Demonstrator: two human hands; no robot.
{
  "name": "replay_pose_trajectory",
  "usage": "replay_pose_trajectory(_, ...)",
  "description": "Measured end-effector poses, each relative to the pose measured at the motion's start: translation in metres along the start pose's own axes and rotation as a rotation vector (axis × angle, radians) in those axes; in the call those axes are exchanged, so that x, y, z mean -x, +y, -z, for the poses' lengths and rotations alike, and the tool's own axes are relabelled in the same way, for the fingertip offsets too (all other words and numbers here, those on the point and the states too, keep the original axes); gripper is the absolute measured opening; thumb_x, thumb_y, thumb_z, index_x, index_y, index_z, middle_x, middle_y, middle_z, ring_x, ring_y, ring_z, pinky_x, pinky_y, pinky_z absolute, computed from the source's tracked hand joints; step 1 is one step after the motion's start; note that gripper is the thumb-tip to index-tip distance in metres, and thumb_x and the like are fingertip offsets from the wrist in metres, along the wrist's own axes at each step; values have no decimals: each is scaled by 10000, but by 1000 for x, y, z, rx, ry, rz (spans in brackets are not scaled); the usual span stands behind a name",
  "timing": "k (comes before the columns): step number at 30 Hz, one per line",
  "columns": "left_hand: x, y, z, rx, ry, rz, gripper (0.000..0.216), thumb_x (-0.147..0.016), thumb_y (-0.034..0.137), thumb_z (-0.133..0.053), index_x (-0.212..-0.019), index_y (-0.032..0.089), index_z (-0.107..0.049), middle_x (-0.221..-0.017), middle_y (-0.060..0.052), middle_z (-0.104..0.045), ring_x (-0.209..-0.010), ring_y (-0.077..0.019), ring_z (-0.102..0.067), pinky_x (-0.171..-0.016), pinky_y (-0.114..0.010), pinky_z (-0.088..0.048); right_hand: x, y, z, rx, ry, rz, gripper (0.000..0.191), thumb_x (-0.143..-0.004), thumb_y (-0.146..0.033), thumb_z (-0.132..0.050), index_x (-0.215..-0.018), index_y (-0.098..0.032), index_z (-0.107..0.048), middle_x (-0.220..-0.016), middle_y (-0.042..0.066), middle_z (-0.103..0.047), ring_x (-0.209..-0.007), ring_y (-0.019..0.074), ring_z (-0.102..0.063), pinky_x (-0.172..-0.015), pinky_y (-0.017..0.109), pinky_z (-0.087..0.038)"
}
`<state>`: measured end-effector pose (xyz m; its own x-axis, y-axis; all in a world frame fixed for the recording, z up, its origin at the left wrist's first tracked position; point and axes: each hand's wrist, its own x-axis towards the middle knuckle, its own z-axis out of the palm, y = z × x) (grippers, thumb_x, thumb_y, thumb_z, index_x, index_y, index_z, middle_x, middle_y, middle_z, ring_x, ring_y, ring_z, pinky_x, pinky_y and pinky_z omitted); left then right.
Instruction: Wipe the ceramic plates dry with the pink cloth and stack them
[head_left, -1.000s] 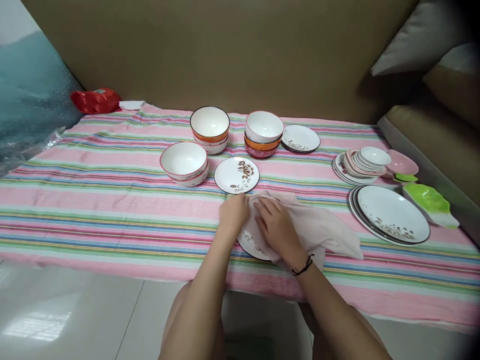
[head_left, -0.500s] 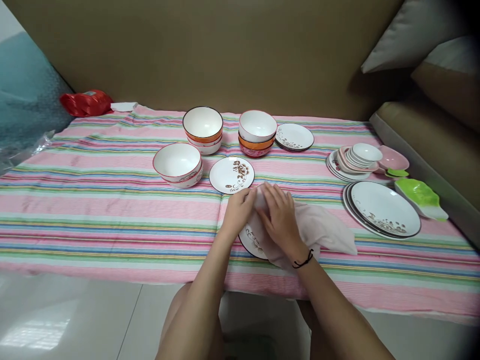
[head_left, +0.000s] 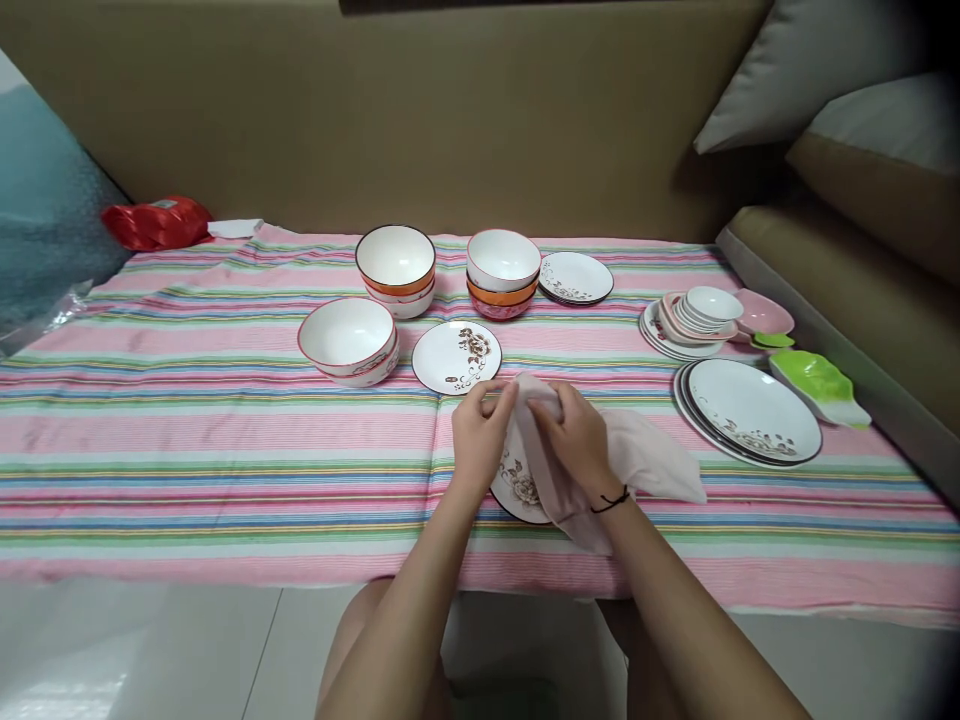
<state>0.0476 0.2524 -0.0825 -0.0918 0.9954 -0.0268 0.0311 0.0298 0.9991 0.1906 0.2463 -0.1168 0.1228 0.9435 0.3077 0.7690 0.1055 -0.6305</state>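
Observation:
A white plate (head_left: 519, 490) with a brown flower print and a dark rim lies under my hands near the front edge of the cloth-covered surface. A pale pink wiping cloth (head_left: 551, 490) drapes over its right half and trails off to the right. My left hand (head_left: 480, 435) is closed at the plate's far left rim, thumb against the edge of the cloth; its fingertips are partly hidden. Bunched cloth is gripped in my right hand (head_left: 577, 440), above the plate. Just beyond lies another flower-print plate (head_left: 450, 355).
Stacked bowls stand beyond: a red-rimmed pair (head_left: 349, 335), a dark-rimmed stack (head_left: 396, 260) and a mixed stack (head_left: 502, 260). Small plates (head_left: 574, 275) lie behind. To the right are large plates (head_left: 750, 400), small dishes (head_left: 709, 305) and a green dish (head_left: 817, 380). A red bag (head_left: 157, 224) sits far left.
My right hand has drawn back slightly, its fingers now more curled in the cloth. The cloth has been lifted and shifted, showing more of the plate's flower print. The camera view has shifted slightly.

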Motion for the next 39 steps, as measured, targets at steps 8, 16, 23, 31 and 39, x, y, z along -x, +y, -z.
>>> replay_pose_trajectory(8, -5, 4, 5, 229, -48, 27, 214, -718, 305, -695, -885, 212, -598, -626, 18, -673, -519, -124, -568, -513, -227, -432, -6, 8, 19, -445, 60, -276, 488, -882, -569, -462, -604, -229, -250, -549, -65, -230, -522, 104, -254, -512, 260, -232)
replay_pose_trajectory(16, -20, 5, 23, 377, 483, 99, 313, -647, 316, -736, -848, 197, -527, -569, 64, -568, -476, -84, -519, -491, -198, -399, 8, -16, -2, -638, 15, -339, 256, -860, -426, -525, -859, -173, -569, -785, 10, -591, -740, 162, -514, -686, 272, -399)
replay_pose_trajectory(23, -28, 0, 28, 488, 533, 149, 341, -583, 340, -807, -801, 157, -620, -711, 13, -614, -641, -112, -577, -641, -244, -466, 16, -24, -12, -793, 30, -441, 285, -839, -403, -544, -973, -161, -614, -898, 39, -653, -827, 195, -574, -724, 301, -437)
replay_pose_trajectory(31, -19, -8, 2, 395, 135, 125, 403, -797, 409, -659, -1159, 237, -614, -1243, -69, -624, -1141, -232, -568, -940, -324, -452, 12, -12, -12, -1007, 270, -537, 299, -801, -411, -608, -1001, -188, -613, -913, 22, -665, -840, 182, -591, -753, 306, -457)
replay_pose_trajectory(39, -14, 3, 9, 139, -18, 31, 316, -849, 402, -569, -1068, 189, -650, -1108, -72, -680, -1041, -239, -596, -906, -323, -452, -3, 5, 9, -886, 226, -450, 291, -791, -419, -606, -951, -177, -631, -870, 11, -649, -784, 167, -555, -735, 284, -436)
